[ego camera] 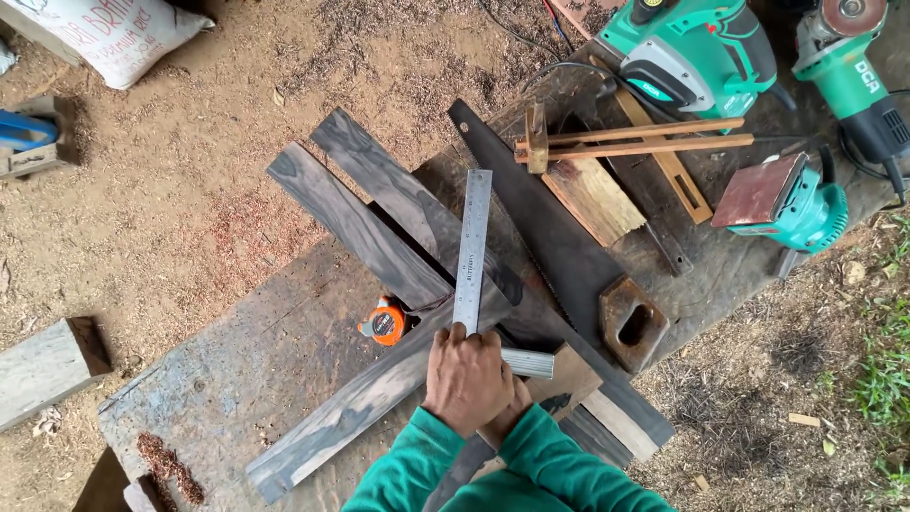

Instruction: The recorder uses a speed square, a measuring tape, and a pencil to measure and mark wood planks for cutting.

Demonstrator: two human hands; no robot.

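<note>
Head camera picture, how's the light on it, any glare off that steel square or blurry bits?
Head view: soft, even daylight with faint shadows only; the steel square shows a mild sheen, no harsh glare; the dark planks, the handsaw and the left hand pressing the square are sharp; the right hand is mostly hidden beneath it; the green power tools at the top edge bend slightly from the wide lens.
</note>
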